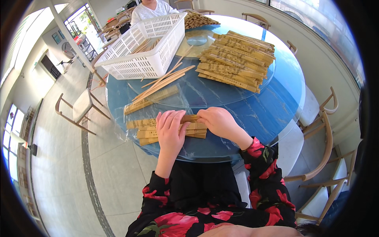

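Wooden chair [82, 104] at left; dark stripe [90, 181] along grey floor [122, 185]; window [327, 31] upper right

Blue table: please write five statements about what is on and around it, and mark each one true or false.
1. The left hand and right hand hold one wrapper. True.
2. The basket contains sticks. True.
3. All sticks are inside the basket. False: some lie outside it.
4. The large pile is left of the basket. False: the pile is to its right.
5. The basket is black. False: it is white.

Free tabletop [272, 112] rightward, basket [132, 70] far left
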A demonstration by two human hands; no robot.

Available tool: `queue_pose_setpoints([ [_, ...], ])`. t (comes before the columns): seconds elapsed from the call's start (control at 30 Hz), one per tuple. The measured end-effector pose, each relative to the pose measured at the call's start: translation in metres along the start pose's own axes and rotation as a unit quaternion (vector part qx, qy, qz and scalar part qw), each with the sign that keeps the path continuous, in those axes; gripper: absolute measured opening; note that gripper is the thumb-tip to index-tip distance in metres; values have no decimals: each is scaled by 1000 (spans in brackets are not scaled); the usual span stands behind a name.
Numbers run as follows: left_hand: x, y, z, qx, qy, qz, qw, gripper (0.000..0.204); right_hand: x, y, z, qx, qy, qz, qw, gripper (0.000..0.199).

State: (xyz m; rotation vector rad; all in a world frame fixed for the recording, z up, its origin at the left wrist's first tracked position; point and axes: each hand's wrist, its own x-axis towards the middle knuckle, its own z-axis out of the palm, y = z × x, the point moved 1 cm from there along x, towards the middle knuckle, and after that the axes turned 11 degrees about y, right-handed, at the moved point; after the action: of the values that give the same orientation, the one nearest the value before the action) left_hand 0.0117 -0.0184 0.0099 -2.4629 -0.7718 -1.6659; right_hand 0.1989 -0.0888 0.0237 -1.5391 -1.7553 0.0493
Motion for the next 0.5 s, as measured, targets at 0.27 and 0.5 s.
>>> queue_pose_setpoints([
  [0.27, 0, -23, 0, 3, -95, 42, 995, 48, 2, 15, -17, 105, 21, 25, 994, 19],
  [0.5, -1, -17, 1, -19, -95, -10, 995, 36, 3, 18, -27, 438, -49, 192, 877, 31],
])
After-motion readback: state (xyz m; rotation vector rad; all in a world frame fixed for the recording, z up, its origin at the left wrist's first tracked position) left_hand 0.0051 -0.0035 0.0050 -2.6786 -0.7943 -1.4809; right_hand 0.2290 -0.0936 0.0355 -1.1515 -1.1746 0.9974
